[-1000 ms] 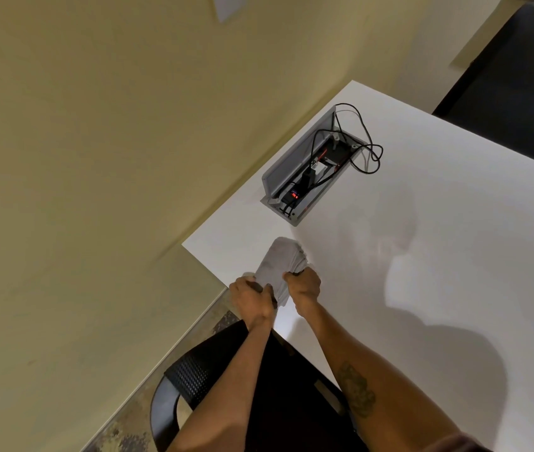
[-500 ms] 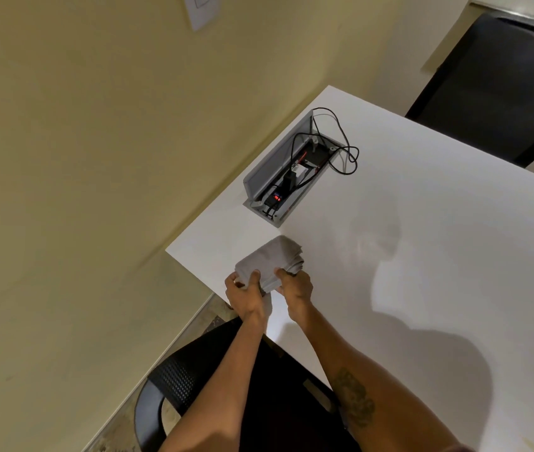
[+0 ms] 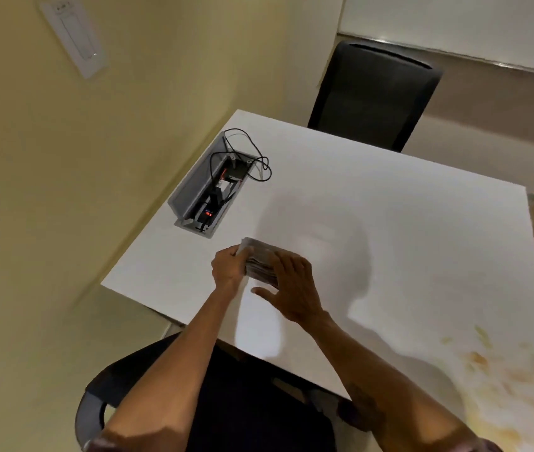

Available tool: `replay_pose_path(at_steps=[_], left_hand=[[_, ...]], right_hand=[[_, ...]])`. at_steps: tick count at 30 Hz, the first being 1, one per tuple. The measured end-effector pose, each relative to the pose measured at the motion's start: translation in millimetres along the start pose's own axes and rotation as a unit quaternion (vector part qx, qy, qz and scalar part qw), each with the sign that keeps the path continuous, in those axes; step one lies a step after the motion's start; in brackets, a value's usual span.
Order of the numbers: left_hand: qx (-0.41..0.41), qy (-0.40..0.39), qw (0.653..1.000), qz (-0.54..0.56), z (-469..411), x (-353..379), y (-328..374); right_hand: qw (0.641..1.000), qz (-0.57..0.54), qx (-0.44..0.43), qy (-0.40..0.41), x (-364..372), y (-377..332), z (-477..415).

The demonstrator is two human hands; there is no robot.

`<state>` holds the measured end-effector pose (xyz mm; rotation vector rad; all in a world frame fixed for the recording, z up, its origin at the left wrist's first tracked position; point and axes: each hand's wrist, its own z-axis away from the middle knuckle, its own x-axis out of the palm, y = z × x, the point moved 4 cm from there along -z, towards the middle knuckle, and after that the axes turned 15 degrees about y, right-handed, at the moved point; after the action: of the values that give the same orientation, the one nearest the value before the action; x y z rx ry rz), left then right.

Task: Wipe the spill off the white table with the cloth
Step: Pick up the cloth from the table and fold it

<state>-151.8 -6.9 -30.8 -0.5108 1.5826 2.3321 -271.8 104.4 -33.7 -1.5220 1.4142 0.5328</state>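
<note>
A folded grey-white cloth (image 3: 258, 260) lies on the white table (image 3: 389, 223), left of its middle. My left hand (image 3: 228, 268) grips the cloth's left edge. Spread flat, my right hand (image 3: 293, 288) rests its fingers on top of the cloth's right side. A yellowish-orange spill (image 3: 500, 380) stains the table's near right corner, well to the right of both hands and apart from the cloth.
An open grey cable box (image 3: 208, 187) with black wires is set into the table near the wall. A black chair (image 3: 373, 93) stands at the far side. Another black chair (image 3: 122, 386) is under me. A wall (image 3: 47, 223) runs along the left.
The view has swung right and up, so the spill and far chair now show. Both hands moved the cloth further onto the table. My right hand has opened flat on top of it.
</note>
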Motion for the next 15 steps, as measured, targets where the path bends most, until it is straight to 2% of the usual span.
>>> replay_pose_path(at_steps=[5,10,15], left_hand=[[0.044,-0.123,0.991,-0.039,57.7,56.9,23.7],[0.076,-0.255,0.960,-0.083,132.8,119.2,30.2],[0.148,-0.313,0.923,-0.170,220.6,172.0,30.8]], right_hand=[[0.998,0.054,0.032,-0.016,-51.7,49.4,46.8],[0.991,0.102,0.090,-0.017,-113.1,101.0,103.3],[0.977,0.126,0.173,-0.017,-173.1,154.5,168.5]])
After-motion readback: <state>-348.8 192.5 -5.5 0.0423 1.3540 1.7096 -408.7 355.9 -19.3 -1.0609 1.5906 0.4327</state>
